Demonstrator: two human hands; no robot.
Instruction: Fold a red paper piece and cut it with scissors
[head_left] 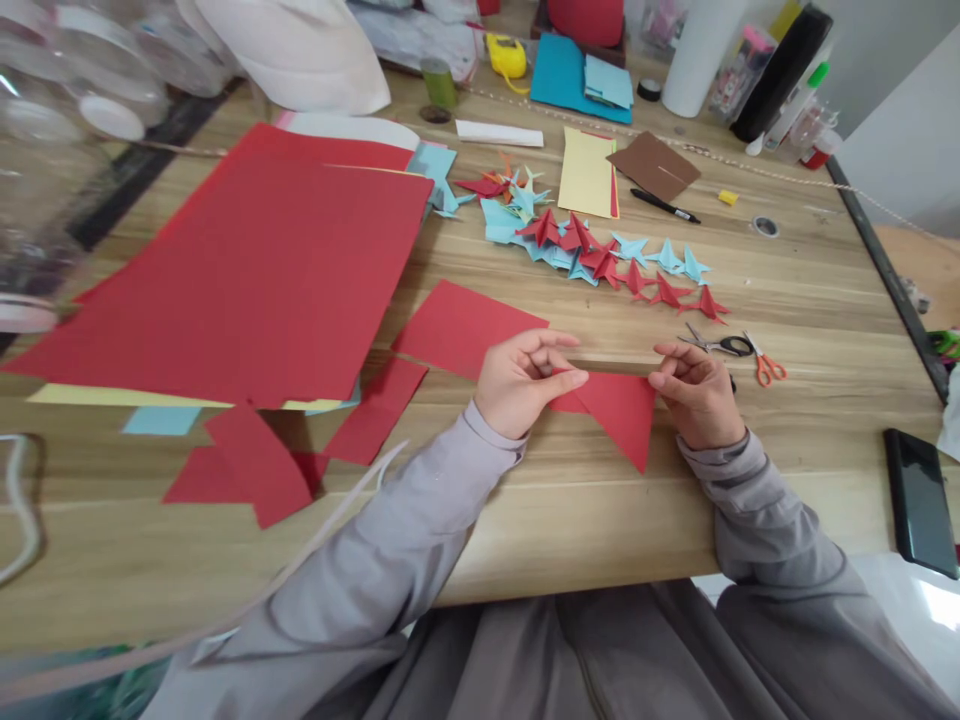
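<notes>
A folded piece of red paper (622,415) is stretched between my hands above the front of the table, one corner pointing down toward me. My left hand (521,380) pinches its left end between thumb and fingers. At the upper right corner, the thumb and index finger of my right hand (696,392) close on the paper. Just behind my left hand lies a flat red sheet (465,325). Red paper strips (379,410) are scattered to the left of it.
Large red sheets (262,260) cover the left side. Several folded paper cranes (600,255) in red and blue lie behind my hands. Black scissors (724,345) and orange scissors (765,365) rest to the right. A phone (922,500) sits at the right edge.
</notes>
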